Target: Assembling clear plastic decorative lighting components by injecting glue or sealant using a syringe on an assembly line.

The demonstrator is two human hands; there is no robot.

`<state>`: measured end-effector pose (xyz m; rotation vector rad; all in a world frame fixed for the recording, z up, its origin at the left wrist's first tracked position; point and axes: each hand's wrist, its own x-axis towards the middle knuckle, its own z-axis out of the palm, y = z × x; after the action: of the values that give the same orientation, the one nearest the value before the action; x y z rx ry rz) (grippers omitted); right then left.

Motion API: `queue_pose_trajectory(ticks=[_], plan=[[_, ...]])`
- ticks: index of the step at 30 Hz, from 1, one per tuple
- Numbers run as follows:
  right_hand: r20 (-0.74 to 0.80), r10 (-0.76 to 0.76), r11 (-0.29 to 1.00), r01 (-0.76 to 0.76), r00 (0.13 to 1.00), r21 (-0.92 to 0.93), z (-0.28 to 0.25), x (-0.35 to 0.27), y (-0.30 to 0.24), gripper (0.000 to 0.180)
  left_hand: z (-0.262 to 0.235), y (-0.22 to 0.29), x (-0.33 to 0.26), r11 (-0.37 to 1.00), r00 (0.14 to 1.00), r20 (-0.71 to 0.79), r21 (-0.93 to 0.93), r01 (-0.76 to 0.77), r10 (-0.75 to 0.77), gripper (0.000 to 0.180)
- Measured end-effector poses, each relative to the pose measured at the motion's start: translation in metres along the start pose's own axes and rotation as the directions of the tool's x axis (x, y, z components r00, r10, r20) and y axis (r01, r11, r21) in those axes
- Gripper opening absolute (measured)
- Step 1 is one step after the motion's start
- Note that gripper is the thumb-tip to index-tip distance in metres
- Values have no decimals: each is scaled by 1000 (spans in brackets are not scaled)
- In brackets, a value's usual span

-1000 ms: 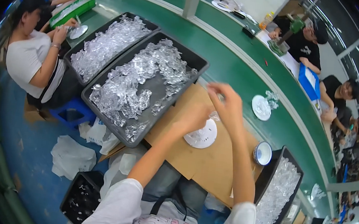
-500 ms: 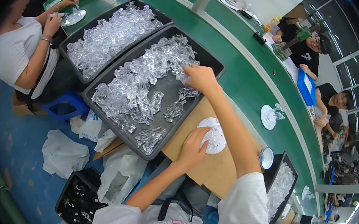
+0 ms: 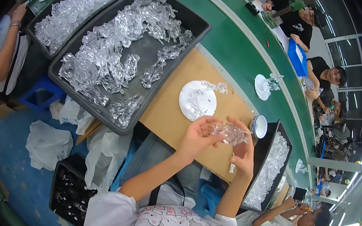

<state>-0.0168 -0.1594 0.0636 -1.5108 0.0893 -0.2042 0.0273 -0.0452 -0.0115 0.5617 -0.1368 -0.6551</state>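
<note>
Both hands, left hand (image 3: 197, 137) and right hand (image 3: 244, 152), grip one clear part (image 3: 231, 133) with closed fingers above the desk's (image 3: 167, 111) near edge, while the left tray (image 3: 152, 49) remains heaped, so most work appears outstanding.

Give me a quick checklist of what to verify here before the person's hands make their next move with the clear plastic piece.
1. Clear plastic piece held by both hands: ok; left hand and right hand both grip it above the brown board.
2. Piece intact: cannot tell; too glossy and small to judge.
3. White round plate within reach: ok; it lies just beyond the hands with clear parts on it.
4. Large black tray stocked: ok; many clear pieces remain.
5. Small round tin upright: ok; it stands beside the right hand.
6. Right-side black bin accessible: ok; open, holding clear pieces.
</note>
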Motion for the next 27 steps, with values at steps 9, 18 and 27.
queue_pose_trajectory(ticks=[9, 18, 27], plan=[[-171, 70, 904, -135, 983, -405, -52, 77, 71, 35, -43, -7, -18, 154, 782, 52, 970, -187, 622, 45], [-133, 174, 831, -218, 976, -512, -47, 99, 90, 28, -81, -7, -16, -206, 838, 151, 977, -48, 524, 31], [-164, 174, 838, -234, 971, -493, -46, 99, 92, 26, -84, -8, -16, -206, 857, 149, 977, -51, 493, 31]])
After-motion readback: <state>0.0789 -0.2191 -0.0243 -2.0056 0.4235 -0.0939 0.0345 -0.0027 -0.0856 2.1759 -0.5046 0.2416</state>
